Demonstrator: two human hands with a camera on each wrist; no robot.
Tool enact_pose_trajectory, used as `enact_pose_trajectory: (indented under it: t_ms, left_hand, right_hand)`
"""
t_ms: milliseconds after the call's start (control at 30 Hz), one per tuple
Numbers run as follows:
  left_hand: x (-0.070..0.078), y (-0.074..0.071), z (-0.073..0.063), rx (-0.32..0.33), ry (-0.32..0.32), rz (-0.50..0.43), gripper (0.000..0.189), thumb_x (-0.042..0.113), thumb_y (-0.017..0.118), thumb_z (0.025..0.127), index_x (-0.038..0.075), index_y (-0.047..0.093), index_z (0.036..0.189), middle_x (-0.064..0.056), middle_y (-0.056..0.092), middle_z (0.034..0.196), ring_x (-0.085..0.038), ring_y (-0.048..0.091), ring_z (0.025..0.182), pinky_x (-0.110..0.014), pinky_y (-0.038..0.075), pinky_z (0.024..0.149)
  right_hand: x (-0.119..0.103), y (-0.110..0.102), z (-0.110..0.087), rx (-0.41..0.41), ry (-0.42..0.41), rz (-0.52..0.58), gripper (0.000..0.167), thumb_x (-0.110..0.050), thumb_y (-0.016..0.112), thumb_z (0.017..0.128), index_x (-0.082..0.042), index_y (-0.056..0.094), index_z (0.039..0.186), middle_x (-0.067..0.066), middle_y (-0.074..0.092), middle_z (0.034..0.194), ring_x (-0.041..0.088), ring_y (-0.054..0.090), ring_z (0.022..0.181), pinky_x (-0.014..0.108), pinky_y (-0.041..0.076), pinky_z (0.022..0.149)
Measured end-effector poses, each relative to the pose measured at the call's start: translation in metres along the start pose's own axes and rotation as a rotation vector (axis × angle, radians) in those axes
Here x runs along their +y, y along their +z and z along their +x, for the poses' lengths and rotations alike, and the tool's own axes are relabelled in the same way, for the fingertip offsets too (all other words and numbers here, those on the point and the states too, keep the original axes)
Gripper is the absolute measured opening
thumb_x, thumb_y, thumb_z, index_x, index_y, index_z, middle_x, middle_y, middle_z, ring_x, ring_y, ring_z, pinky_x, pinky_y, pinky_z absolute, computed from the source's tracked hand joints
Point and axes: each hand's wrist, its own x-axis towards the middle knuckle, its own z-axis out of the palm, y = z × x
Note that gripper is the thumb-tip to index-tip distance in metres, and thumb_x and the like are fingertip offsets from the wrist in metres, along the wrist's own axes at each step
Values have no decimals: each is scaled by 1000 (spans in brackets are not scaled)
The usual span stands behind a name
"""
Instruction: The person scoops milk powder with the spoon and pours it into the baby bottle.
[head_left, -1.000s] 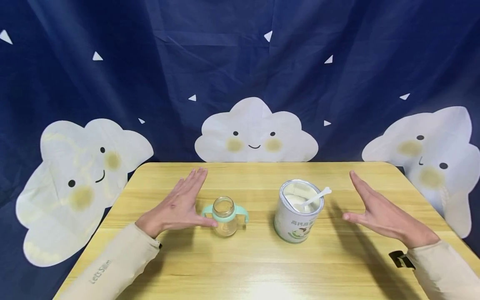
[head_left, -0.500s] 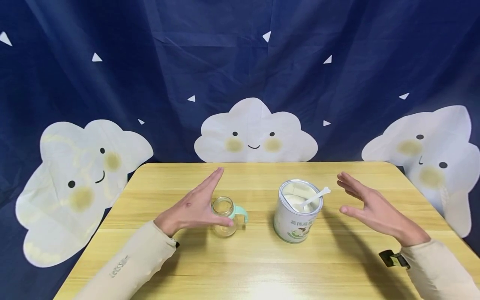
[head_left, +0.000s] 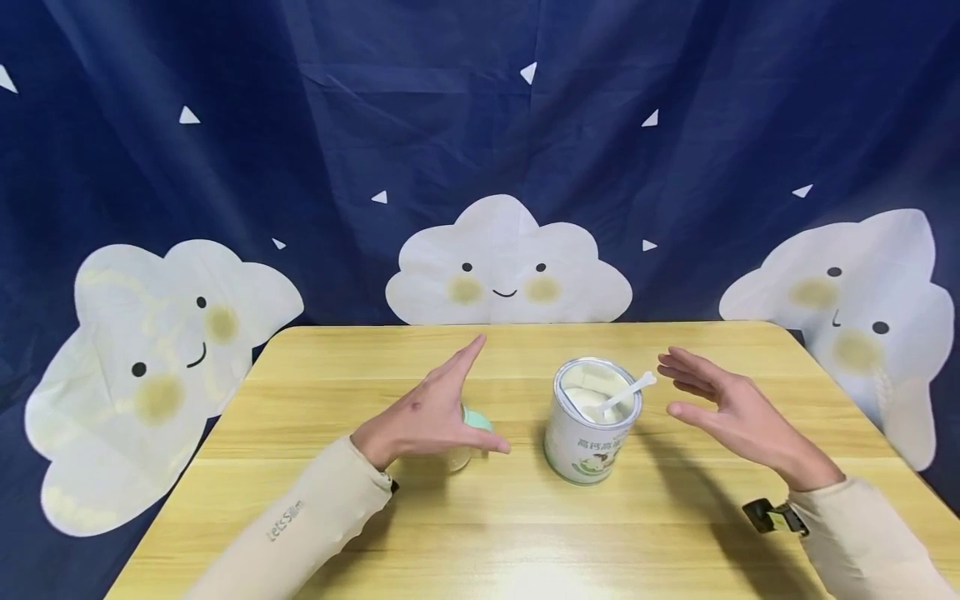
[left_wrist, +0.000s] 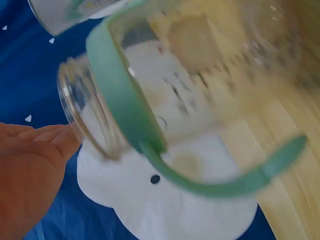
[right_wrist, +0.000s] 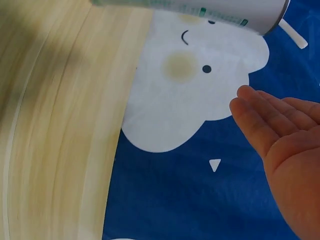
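In the head view my left hand (head_left: 431, 421) hovers with thumb and fingers spread, in front of a baby bottle that it mostly hides. One mint-green handle (head_left: 476, 419) of the bottle shows past the hand. The left wrist view shows the clear, lidless bottle (left_wrist: 195, 85) close up, its neck near my fingers; contact cannot be told. To the right stands an open milk powder can (head_left: 585, 450), with a white scoop (head_left: 633, 390) sticking out of its powder. My right hand (head_left: 742, 421), holding nothing, is held in the air right of the can, fingers extended and apart from it.
Bottle and can stand on a light wooden table (head_left: 570, 533). Behind the table's far edge hangs a dark blue curtain (head_left: 450, 108) with white smiling clouds (head_left: 510, 242) and small triangles.
My left hand has moved right across the bottle, covering most of it. My right hand has drifted slightly left toward the can. Bottle and can have stayed in place.
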Motion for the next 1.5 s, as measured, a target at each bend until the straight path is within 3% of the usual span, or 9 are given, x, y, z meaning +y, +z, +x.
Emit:
enact_pose_trajectory:
  t_ms: [267,433,600,967,1233,1500]
  left_hand:
    - [14,16,11,2,-11,-39,134,73,82,61,23,8,162,5,19,164,-18,28,146,-47,30,116]
    - [16,30,14,-21,-34,-110,129,60,87,66,20,11,161,1,22,164,-23,37,142,-45,35,114]
    - [18,48,18,-22,-42,-163,123,47,90,70,16,14,161,-3,23,164,-26,36,143,-46,34,115]
    - [21,81,31,20,-43,-211,119,52,88,70,10,22,159,-9,30,160,-30,43,138,-47,41,110]
    - [22,98,41,62,0,-336,112,42,92,69,10,30,156,-3,41,154,-19,41,138,-37,40,112]
    - [22,109,47,118,36,-405,106,35,95,67,14,37,152,0,52,144,-14,46,134,-37,39,112]
  right_hand:
    - [-7,4,7,42,24,47,53,-5,68,94,6,48,142,22,61,132,-6,57,112,10,48,89]
    - [-10,5,11,78,116,59,43,-13,67,97,6,56,134,20,66,124,-8,61,104,11,52,82]
    - [-13,5,15,115,199,68,33,-19,68,97,4,65,121,17,71,114,-5,65,95,12,54,77]
    - [-21,11,25,78,301,65,28,-22,69,96,2,69,110,10,72,94,12,67,79,22,54,68]
    - [-24,14,29,65,297,74,24,-23,69,96,0,71,104,4,69,86,19,66,74,25,53,62]
    - [-22,15,28,55,306,93,22,-21,70,95,0,70,97,7,67,81,18,66,70,27,55,62]
